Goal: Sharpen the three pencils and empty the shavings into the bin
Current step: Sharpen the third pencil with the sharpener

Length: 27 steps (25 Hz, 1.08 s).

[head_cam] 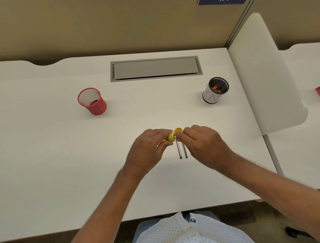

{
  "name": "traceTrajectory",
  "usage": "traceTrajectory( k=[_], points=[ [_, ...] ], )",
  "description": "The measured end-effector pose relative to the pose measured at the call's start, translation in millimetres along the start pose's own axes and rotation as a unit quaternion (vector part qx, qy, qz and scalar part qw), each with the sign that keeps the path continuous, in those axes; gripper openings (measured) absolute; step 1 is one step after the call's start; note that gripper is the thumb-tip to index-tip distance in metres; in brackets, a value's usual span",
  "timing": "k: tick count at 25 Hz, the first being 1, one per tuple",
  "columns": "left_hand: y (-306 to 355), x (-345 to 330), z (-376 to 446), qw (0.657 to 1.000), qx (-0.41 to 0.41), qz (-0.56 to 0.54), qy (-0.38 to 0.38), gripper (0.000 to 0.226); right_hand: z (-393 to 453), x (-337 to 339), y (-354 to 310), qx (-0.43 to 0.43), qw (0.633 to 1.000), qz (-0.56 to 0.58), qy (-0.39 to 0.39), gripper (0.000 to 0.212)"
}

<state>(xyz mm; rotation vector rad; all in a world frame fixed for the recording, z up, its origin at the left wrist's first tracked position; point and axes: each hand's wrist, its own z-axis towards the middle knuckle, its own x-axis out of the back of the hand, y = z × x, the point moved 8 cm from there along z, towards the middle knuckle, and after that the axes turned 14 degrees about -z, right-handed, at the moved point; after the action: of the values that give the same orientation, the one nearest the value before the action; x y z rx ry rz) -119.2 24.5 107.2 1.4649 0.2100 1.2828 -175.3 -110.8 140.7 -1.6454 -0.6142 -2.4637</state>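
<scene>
Two pencils [183,150] lay side by side on the white desk [52,147] just under my hands, dark and thin, their near ends pointing back toward me and their far ends hidden beneath my fingers. My left hand [149,149] was pinched closed around the yellow sharpener [170,137], thumb below and fingers above. My right hand [202,145] was curled shut right beside it, fingertips at the sharpener's round yellow lid [178,130], which stood tilted up. A short silver-grey stub showed between the two hands at the sharpener's mouth; I could not tell whether it was the third pencil.

Writing was scarce. The bin [215,90], a black mesh cup at the far right with orange shavings inside, wore a white paper wrap with hand-drawn letters; I could read "IN", the rest turned out of sight. A blue sign [221,1] at the top edge of the partition was cut off and unreadable.

The red mesh cup [91,101] stood well apart at the far left. Between the two cups, near the back edge, sat the grey cable hatch [155,68]. The desk's right edge ran close past the bin, against a white divider panel [259,69]. Wide bare desktop stretched to my left and in front of my hands.
</scene>
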Motion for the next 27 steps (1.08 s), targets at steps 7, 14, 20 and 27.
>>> traceTrajectory(
  k=[7, 14, 20, 27],
  points=[
    [1.7, 3.7, -0.4, 0.997, -0.036, 0.047, 0.052, 0.032, 11.8, -40.6, 19.6, -0.187, 0.883, 0.334, -0.271, 0.027],
    [-0.3, -3.0, -4.4, 0.998, -0.031, 0.062, 0.003, 0.031, -10.3, -58.9, 10.9, -0.274, 0.754, 0.445, -0.398, 0.031],
    [-1.4, -2.3, -1.4, 1.000, -0.005, 0.019, -0.015, 0.030, -4.6, -5.8, -5.9, -0.027, 0.997, 0.044, -0.050, 0.009],
    [1.4, -2.8, -8.3, 0.994, -0.069, 0.079, 0.024, 0.030, -10.9, -68.8, 11.1, -0.286, 0.732, 0.494, -0.372, 0.031]
  ],
)
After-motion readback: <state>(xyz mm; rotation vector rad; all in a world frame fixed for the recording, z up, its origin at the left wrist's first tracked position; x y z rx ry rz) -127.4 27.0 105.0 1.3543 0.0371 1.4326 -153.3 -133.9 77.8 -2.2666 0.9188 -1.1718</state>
